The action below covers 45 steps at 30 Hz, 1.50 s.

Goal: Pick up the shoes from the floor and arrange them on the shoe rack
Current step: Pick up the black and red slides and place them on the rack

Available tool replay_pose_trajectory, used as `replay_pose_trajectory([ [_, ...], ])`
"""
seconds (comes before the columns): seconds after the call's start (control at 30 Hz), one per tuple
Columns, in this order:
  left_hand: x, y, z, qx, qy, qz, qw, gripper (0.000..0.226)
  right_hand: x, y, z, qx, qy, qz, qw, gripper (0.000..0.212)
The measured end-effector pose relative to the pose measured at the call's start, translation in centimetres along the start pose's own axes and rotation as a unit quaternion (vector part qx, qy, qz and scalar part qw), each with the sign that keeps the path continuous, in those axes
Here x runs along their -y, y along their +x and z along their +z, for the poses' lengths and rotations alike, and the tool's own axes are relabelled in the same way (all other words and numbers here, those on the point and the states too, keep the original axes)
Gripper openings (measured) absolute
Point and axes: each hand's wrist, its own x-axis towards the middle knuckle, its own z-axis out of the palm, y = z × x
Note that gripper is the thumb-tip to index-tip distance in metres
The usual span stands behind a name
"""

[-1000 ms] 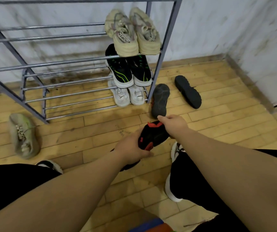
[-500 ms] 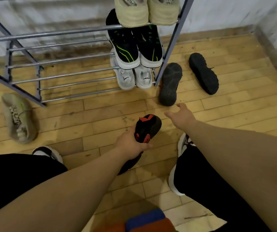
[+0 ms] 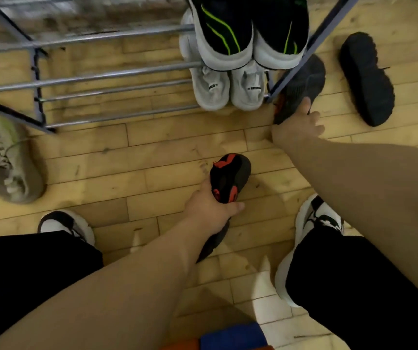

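Black-and-red shoe (image 3: 229,178) is gripped by left hand (image 3: 209,210); dark shoe (image 3: 301,87) (sole up) is touched by spread right hand (image 3: 297,127); grasping comes next.

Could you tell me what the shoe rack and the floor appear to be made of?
Shoe rack: likely metal, with shiny round rails that catch highlights and darker painted-looking side frames. Floor: apparently wood planks, a worn yellowish finish with visible seams and scuffs.
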Motion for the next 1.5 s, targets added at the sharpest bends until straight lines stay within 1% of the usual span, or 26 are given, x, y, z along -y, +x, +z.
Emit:
replay_pose_trajectory([
  [0.1, -1.0, -0.6, -0.2, -0.005, -0.013, 0.019, 1.0, 0.115, -1.3, -0.3, -2.9, 0.072, 0.042, 0.004, 0.996, 0.109],
  [0.17, -2.3, -1.5, -0.4, -0.01, -0.021, 0.048, 0.999, 0.111, -2.4, -1.6, -6.8, 0.111, 0.03, -0.01, 0.993, 0.11],
  [0.2, -3.0, -2.1, -0.4, -0.012, -0.027, 0.064, 0.997, 0.108, -2.8, -2.9, -9.3, 0.131, 0.013, -0.017, 0.991, 0.107],
  [0.23, -4.0, -3.0, -0.4, -0.012, -0.03, 0.084, 0.996, 0.104, -3.4, -3.8, -11.7, 0.143, -0.001, -0.024, 0.989, 0.098],
  [0.3, -6.2, -4.7, -0.2, -0.016, -0.021, 0.128, 0.991, 0.102, -4.7, -6.5, -16.9, 0.155, 0.003, -0.023, 0.988, 0.068],
  [0.33, -7.3, -5.7, -0.1, -0.021, -0.014, 0.15, 0.988, 0.104, -5.6, -8.0, -19.5, 0.157, 0.016, -0.022, 0.987, 0.057],
  [0.47, -12.5, -10.5, -0.1, 0.0, -0.016, 0.253, 0.967, 0.112, -8.3, -14.6, -29.2, 0.129, 0.033, -0.062, 0.989, 0.033],
  [0.57, -17.1, -15.3, -1.5, -0.009, 0.005, 0.353, 0.936, 0.111, -10.1, -20.1, -35.5, 0.105, 0.084, -0.105, 0.985, 0.027],
  [0.63, -19.9, -19.1, -3.3, -0.013, 0.046, 0.412, 0.91, 0.112, -11.1, -23.3, -38.8, 0.085, 0.154, -0.128, 0.976, 0.024],
  [0.67, -21.1, -20.9, -4.5, -0.019, 0.068, 0.44, 0.895, 0.111, -11.6, -24.6, -40.0, 0.072, 0.193, -0.145, 0.968, 0.027],
  [0.73, -22.9, -24.5, -7.5, -0.036, 0.11, 0.492, 0.863, 0.108, -11.8, -26.5, -41.4, 0.031, 0.24, -0.186, 0.952, 0.036],
  [0.8, -24.4, -27.8, -10.6, -0.064, 0.147, 0.527, 0.834, 0.106, -11.5, -27.7, -41.8, -0.013, 0.275, -0.221, 0.935, 0.038],
  [0.83, -24.8, -29.2, -12.2, -0.084, 0.165, 0.538, 0.822, 0.106, -11.2, -28.1, -41.7, -0.02, 0.294, -0.24, 0.925, 0.037],
  [0.9, -25.4, -31.7, -15.4, -0.117, 0.2, 0.552, 0.801, 0.104, -10.3, -28.2, -41.0, -0.01, 0.319, -0.274, 0.907, 0.033],
  [1.0, -24.7, -34.1, -19.7, -0.172, 0.246, 0.55, 0.78, 0.102, -8.1, -28.7, -40.1, 0.015, 0.346, -0.316, 0.883, 0.027],
  [1.1, -21.7, -33.8, -22.8, -0.227, 0.235, 0.544, 0.773, 0.101, -6.2, -28.9, -40.0, 0.04, 0.395, -0.324, 0.859, 0.025],
  [1.2, -19.7, -32.9, -24.8, -0.248, 0.207, 0.512, 0.796, 0.101, -4.3, -28.6, -40.2, 0.071, 0.431, -0.326, 0.838, 0.024],
  [1.23, -19.5, -32.7, -25.2, -0.258, 0.209, 0.507, 0.795, 0.101, -3.6, -28.6, -40.2, 0.088, 0.441, -0.326, 0.831, 0.024],
  [1.33, -19.6, -32.6, -26.1, -0.292, 0.206, 0.511, 0.781, 0.1, -1.7, -28.0, -40.3, 0.118, 0.473, -0.327, 0.809, 0.025],
  [1.43, -19.8, -32.4, -26.7, -0.288, 0.199, 0.523, 0.778, 0.098, 0.3, -27.4, -40.3, 0.125, 0.508, -0.311, 0.794, 0.026],
  [1.5, -20.2, -32.3, -27.1, -0.285, 0.214, 0.533, 0.767, 0.102, 1.7, -27.0, -40.1, 0.133, 0.547, -0.296, 0.771, 0.026],
])
